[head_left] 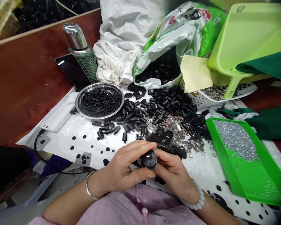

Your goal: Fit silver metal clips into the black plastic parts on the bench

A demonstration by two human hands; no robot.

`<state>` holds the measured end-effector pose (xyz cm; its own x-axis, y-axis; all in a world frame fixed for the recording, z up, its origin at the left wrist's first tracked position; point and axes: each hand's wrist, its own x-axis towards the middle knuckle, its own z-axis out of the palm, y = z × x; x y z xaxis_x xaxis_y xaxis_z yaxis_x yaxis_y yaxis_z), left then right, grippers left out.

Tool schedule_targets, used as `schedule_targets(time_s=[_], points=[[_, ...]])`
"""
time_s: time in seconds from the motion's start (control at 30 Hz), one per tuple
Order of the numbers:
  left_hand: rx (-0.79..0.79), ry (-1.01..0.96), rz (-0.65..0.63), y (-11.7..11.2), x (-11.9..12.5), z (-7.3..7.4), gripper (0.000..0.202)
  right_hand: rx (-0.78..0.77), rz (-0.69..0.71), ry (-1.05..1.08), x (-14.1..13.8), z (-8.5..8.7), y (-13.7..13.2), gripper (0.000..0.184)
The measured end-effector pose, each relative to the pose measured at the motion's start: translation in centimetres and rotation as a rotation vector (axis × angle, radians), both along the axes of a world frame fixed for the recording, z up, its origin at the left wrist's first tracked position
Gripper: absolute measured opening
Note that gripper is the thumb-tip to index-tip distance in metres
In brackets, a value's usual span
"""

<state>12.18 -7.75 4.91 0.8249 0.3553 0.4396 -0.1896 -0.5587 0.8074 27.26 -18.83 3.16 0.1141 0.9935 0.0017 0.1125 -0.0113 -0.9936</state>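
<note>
Both hands meet at the lower centre of the frame, close to the lilac shirt (121, 209), forearms coming in from the lower left and lower right. The left hand (132, 165), a silver bangle at its wrist, arches over a round black plastic piece with a ribbed rim (150, 161), fingers above and thumb below. The right hand (170, 168), with a pale beaded bracelet, pinches the same piece from its right side between thumb and bent fingers. The hands cover much of it; its open end faces the viewer.

Just beyond the fingertips, a glossy dark cylindrical object (175, 149) lies on the white, black-spotted bench cover (201, 170). Behind it, a heap of small black plastic cylinders (168, 100) and flat silvery metal strips (178, 123) fills the centre. A round steel dish (100, 118) of black ribbed rods (100, 101) sits left of centre. On the right lies a bright green perforated tray (245, 179) with small silvery pieces (236, 139). At the upper right, a lime-green dustpan (253, 37) overhangs a white perforated basket (201, 101), partly hiding its contents.
</note>
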Motion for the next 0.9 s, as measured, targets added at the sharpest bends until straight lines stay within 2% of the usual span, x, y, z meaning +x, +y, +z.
schedule_targets(time_s=[0.2, 0.3, 0.43, 0.5, 0.57, 0.67, 0.77, 0.9], points=[[0.055, 0.003, -0.012, 0.1, 0.0, -0.3, 0.055, 0.176, -0.096, -0.148, -0.3, -0.7, 0.1, 0.031], [0.104, 0.017, 0.022, 0.0, -0.1, -1.1, 0.058, 0.186, -0.105, -0.231, -0.7, -0.7, 0.1, 0.031], [0.111, 0.055, 0.121, 0.1, 0.1, -2.2, 0.052, 0.165, -0.125, -0.342, -0.1, 0.1, -0.5, 0.038], [0.082, 0.106, 0.171, 0.3, 0.3, -2.6, 0.05, 0.13, -0.204, -0.503, 1.5, 0.7, -1.1, 0.034], [0.085, 0.166, 0.205, 0.6, 0.5, -3.0, 0.047, 0.07, -0.345, -0.702, 4.1, 1.2, -1.6, 0.032], [0.177, 0.22, 0.256, 0.9, 0.8, -3.8, 0.044, -0.046, -0.506, -0.866, 9.0, 1.5, -2.1, 0.034], [0.293, 0.224, 0.334, 1.1, 1.1, -4.6, 0.044, -0.191, -0.534, -1.051, 13.0, 1.4, -2.0, 0.029], [0.313, 0.263, 0.347, 1.2, 1.4, -5.2, 0.044, -0.362, -0.423, -1.262, 14.9, 1.3, -0.7, 0.025]])
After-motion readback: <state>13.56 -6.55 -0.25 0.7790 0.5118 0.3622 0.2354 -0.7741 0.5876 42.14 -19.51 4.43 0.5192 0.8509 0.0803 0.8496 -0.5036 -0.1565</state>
